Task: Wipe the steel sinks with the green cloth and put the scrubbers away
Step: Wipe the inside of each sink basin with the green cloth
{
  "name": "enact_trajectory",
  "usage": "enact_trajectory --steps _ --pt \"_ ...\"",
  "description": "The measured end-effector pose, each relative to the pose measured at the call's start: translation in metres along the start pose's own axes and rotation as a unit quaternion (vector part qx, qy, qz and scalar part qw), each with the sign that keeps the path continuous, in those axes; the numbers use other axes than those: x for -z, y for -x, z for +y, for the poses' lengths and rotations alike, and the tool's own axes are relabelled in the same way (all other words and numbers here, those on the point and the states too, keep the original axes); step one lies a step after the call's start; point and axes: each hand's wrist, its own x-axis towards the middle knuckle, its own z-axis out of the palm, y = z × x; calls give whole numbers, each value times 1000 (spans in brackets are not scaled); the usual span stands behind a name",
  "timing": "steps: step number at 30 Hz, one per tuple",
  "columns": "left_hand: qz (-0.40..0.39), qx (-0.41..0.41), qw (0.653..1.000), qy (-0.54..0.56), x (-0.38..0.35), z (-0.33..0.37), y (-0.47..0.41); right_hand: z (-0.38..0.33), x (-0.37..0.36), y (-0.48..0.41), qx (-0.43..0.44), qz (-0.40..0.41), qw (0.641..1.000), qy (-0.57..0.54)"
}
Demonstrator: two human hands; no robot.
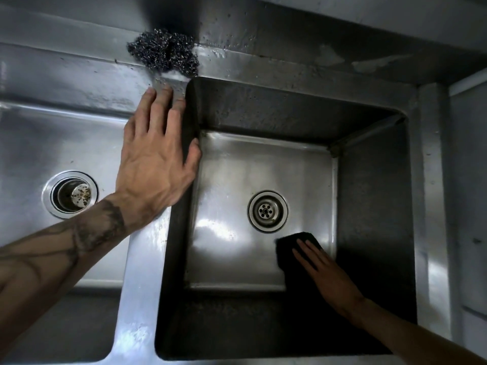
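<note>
Two steel sinks lie side by side: the shallow left sink [34, 143] and the deep right sink [263, 164]. My right hand [326, 275] lies flat, fingers spread, pressing a dark cloth [292, 243] on the right sink's floor, near the front right of its drain [267, 210]. The cloth looks almost black in the shade. My left hand [158, 154] rests open and flat on the divider between the sinks, thumb over the right sink's edge. A steel wool scrubber [164, 52] sits on the back ledge, just beyond my left fingertips.
The left sink's drain [70, 194] holds a strainer with some debris. The steel backsplash [290, 30] is speckled with water drops. A flat steel rim [432, 206] runs along the right sink's right side.
</note>
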Motion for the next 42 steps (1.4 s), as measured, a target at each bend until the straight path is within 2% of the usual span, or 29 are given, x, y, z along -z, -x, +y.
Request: enact_trajectory --steps 5,6,9,10,13,22,28,31,34,36,39,42 --pt "1 -2 1000 2 2 1 1 9 -2 23 -83 -11 995 -57" --pt "2 -1 1000 1 3 0 2 7 -2 25 -82 1 995 -58" --pt "2 -2 1000 -1 3 0 2 6 12 32 -87 -67 979 -170" --pt "3 -2 1000 -2 3 1 2 8 13 33 -82 -90 978 -169" --pt "4 -5 1000 -3 4 0 3 13 27 35 -95 -85 964 -235" --pt "9 -9 1000 4 4 0 5 -52 65 7 -46 -125 957 -258" --pt "21 -14 999 39 6 -1 10 -101 88 -13 -19 -84 949 -302" --pt "9 -29 998 51 7 -2 24 -118 100 -21 -20 -28 941 -337" --pt "-6 -52 997 56 10 -3 53 -136 124 -23 -49 85 909 -406" --pt "-20 -38 996 75 14 -1 72 -147 145 -24 -75 154 879 -446" --pt "-26 -6 991 133 23 5 94 -163 186 -19 -97 210 833 -502" --pt "-79 62 968 231 48 21 104 -178 224 -12 -76 262 820 -504"
